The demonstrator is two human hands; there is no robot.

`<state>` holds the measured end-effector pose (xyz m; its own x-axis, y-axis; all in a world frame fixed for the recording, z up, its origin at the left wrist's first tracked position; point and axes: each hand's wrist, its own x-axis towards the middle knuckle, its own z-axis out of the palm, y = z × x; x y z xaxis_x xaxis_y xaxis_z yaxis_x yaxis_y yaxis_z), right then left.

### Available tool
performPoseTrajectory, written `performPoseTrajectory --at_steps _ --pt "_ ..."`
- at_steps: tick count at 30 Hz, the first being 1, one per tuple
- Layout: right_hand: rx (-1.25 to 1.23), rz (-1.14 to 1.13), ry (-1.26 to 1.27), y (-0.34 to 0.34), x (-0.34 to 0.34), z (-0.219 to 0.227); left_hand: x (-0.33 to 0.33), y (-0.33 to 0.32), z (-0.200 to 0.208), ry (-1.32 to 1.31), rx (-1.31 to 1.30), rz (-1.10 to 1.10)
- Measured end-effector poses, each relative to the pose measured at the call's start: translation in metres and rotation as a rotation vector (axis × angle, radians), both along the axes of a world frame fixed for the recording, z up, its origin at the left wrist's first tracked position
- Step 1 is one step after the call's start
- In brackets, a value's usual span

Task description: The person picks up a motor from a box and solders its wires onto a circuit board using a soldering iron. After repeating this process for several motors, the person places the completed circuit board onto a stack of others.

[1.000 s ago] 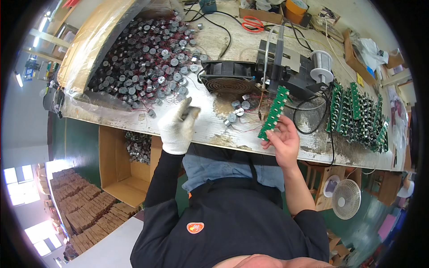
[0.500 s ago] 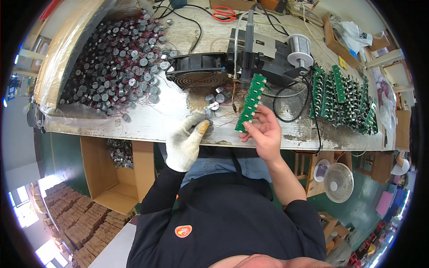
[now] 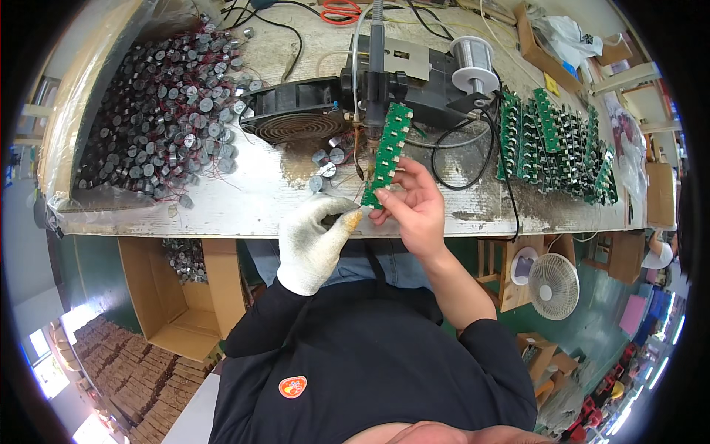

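My right hand (image 3: 416, 206), bare, grips a long green circuit board (image 3: 387, 152) by its lower part, thumb on top. The board stands slanted, its far end in front of the soldering machine (image 3: 414, 74). My left hand (image 3: 314, 240), in a white glove with a stained thumb, is closed in a pinch close to the board's near end. What its fingertips hold is too small to make out. Just beyond the glove lie a few small round metal motors (image 3: 325, 169) with thin wires. A thin soldering tip (image 3: 360, 164) points down to the left of the board.
A large pile of motors with red wires (image 3: 174, 111) fills the left, beside a plastic-lined box wall. A black fan (image 3: 296, 111) and a solder spool (image 3: 473, 63) flank the machine. Rows of green boards (image 3: 555, 148) lie right. An open carton (image 3: 185, 303) stands below the table edge.
The board and my right hand have shifted left and closer to the soldering tip. My gloved left hand now meets the board's near end. The whole view has also shifted slightly.
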<state>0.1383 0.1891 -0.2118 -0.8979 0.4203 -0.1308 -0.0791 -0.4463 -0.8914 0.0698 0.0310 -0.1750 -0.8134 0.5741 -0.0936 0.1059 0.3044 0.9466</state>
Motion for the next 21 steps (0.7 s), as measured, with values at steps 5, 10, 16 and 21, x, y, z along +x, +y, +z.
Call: performPoseTrajectory --at_steps 5,10,16,21 --pt "-0.037 -0.001 0.014 0.001 0.001 -0.003 0.000 0.007 -0.006 -0.235 0.095 0.025" --pt "-0.058 0.007 0.044 0.005 -0.001 -0.004 -0.015 0.008 -0.016 -0.543 0.140 0.028" --pt "-0.067 0.009 0.054 0.006 -0.003 -0.004 -0.018 0.010 -0.019 -0.728 0.312 0.065" --pt "-0.067 -0.004 0.073 0.007 -0.006 -0.004 -0.024 0.014 -0.017 -0.797 0.296 0.089"
